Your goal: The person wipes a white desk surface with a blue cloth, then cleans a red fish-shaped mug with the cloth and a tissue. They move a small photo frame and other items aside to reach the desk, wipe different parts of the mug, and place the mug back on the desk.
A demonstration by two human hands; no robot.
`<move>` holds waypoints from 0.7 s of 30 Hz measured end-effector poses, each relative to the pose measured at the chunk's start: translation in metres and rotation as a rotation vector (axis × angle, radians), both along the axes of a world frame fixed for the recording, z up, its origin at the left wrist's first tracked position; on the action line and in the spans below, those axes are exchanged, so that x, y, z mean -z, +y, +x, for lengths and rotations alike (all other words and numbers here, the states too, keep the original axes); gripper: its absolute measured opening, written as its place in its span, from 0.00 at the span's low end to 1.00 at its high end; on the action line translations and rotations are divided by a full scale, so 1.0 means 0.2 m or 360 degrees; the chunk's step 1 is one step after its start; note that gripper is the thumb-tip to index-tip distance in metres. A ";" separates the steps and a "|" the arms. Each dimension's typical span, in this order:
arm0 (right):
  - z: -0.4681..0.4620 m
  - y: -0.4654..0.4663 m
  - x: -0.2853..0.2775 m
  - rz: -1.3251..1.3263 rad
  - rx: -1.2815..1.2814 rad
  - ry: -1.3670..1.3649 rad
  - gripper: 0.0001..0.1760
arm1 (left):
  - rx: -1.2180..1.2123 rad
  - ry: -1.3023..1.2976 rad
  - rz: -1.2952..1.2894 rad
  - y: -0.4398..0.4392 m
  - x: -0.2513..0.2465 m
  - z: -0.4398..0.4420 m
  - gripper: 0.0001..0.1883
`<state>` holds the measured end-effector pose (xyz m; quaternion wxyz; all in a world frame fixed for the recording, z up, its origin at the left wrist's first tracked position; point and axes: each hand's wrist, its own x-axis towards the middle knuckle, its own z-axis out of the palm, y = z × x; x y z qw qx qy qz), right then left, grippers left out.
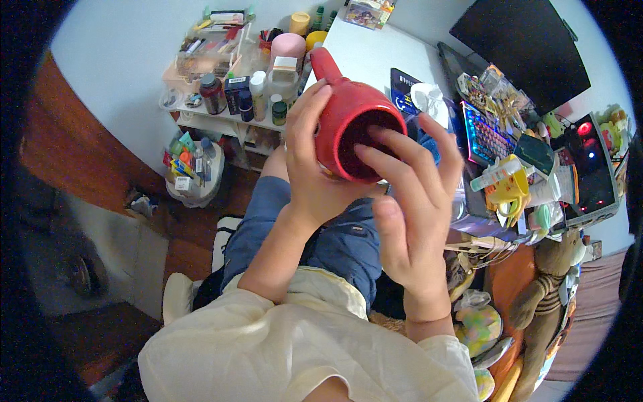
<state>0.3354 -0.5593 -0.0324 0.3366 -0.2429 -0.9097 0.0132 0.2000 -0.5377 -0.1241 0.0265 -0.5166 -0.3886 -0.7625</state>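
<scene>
A red mug [351, 100] is held up over my lap, tilted so that its dark inside faces me and its handle points away, up and left. My left hand [306, 145] wraps around the mug's left side and underside. At the mouth of the mug is my right hand [417, 191], its fingers spread; two fingertips reach over the rim into the opening, while the thumb stays outside. Whether those fingertips touch the inner wall cannot be seen. Nothing is gripped in my right hand.
Beyond the mug stands a white desk [371, 50] with a crumpled tissue [429, 99]. A lit keyboard [487, 131], a yellow mug [510, 188] and a monitor [522, 50] are to the right. Bottles, among them a dark red one [212, 94], crowd a white shelf [221, 118] at left.
</scene>
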 end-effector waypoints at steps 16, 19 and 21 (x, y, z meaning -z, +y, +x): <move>0.07 0.04 0.20 -0.0811 0.0035 0.0348 0.23 | -0.0226 0.0946 -0.0056 -0.01 -0.10 0.01 0.37; 0.09 0.05 0.16 -0.0669 -0.0021 0.0165 0.24 | -0.0198 0.0860 0.0116 0.03 -0.09 0.00 0.39; 0.13 0.00 0.13 -0.0582 0.0028 0.0287 0.25 | -0.0223 0.0731 -0.0060 0.01 -0.08 0.00 0.42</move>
